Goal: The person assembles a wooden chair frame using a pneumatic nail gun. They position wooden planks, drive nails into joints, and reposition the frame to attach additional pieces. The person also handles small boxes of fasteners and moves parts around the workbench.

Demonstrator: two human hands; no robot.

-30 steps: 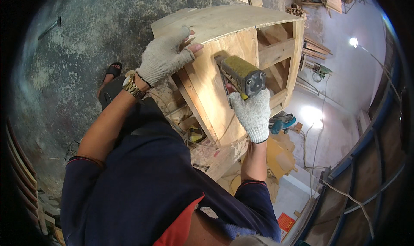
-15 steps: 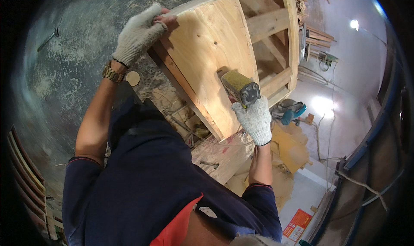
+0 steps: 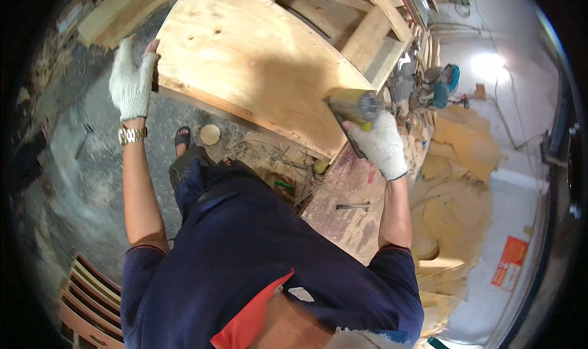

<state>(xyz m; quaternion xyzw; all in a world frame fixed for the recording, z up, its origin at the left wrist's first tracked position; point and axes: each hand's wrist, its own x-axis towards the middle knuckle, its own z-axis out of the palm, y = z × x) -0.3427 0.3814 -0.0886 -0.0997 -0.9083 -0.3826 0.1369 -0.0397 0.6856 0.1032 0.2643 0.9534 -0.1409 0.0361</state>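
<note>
A pale plywood panel (image 3: 239, 49) covers one side of a wooden frame (image 3: 367, 33). My left hand (image 3: 130, 82), in a white knitted glove with bare fingertips, is at the panel's left end. Its fingers are spread, one digit at the edge. My gloved right hand (image 3: 380, 144) is closed around the handle of a nail gun (image 3: 352, 106) with a yellowish body and dark end cap. The tool is over the panel's right end, slightly blurred. Whether its nose touches the wood is hidden.
Under the panel's right end is a stained workbench (image 3: 343, 226) with a metal fitting (image 3: 353, 206) on it. A teal power tool (image 3: 446, 86) lies beyond, near the wall. Sawdust (image 3: 456, 196) is heaped at the right. Slatted wooden pieces (image 3: 92, 300) stand lower left.
The panelled frame appears turned, its left end now lower in view. My right hand has brought the nail gun to the panel's right end. My left hand's fingers have spread at the edge.
</note>
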